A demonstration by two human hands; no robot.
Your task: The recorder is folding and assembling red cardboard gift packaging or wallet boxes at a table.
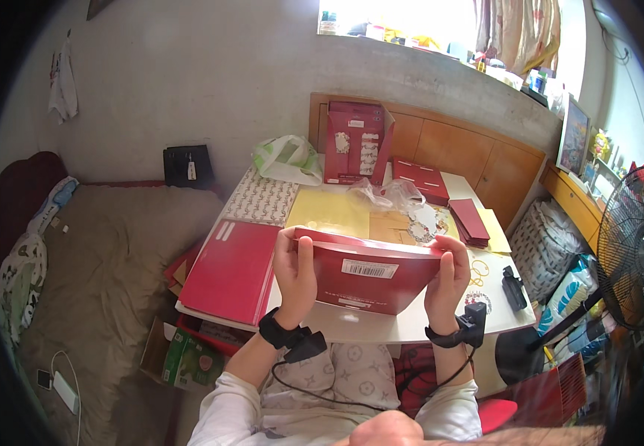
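My left hand (297, 276) and my right hand (447, 281) grip the two upper corners of a red cardboard box (411, 288). Thumbs press on its near face, while the other fingers go behind the top edge. The box is tilted over the front of the white table (352, 327), and a white barcode label (369, 268) shows on its near face. A stack of large red cardboard sheets (227, 275) lies left of my left hand. Beyond the held box are a yellow sheet (329, 210) and a clear plastic bag (387, 195).
An upright red display box (348, 160) stands at the back, beside a white-green bag (288, 160). Small red cards (470, 223), beaded strings (479, 301) and a black device (514, 288) lie at right. A fan (638, 249) stands far right, a bed (106, 260) left.
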